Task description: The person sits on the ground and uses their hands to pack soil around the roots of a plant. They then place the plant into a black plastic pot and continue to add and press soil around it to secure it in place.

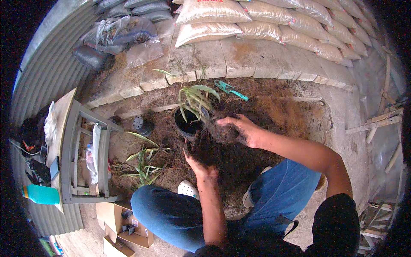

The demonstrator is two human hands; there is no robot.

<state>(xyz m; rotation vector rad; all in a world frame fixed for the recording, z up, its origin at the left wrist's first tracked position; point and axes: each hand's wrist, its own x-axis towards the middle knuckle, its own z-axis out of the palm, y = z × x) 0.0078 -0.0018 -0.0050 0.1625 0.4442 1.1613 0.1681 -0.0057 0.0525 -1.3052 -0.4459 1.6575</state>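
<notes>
My right hand (245, 130) is closed around the soil-covered root ball (224, 130) of a potted plant's long leafy clump. The clump's green and pale leaves (197, 96) lean left from the roots, over the mouth of a black plastic pot (190, 123). Just below the pot, my left hand (200, 163) is cupped, darkened with soil, its fingertips close to the pot wall. Whether those fingers touch the pot or grip any soil is hard to make out. Dark loose potting soil (237, 163) covers the ground under both hands.
A turquoise hand trowel (231, 90) lies beyond the pot. To the left are a small black pot (142, 125), variegated plants (144, 163) and a wooden bench (69, 151). Concrete blocks (239, 66) edge the soil, with stacked filled sacks (210, 32) behind. Cardboard boxes (110, 213) stand near my left knee.
</notes>
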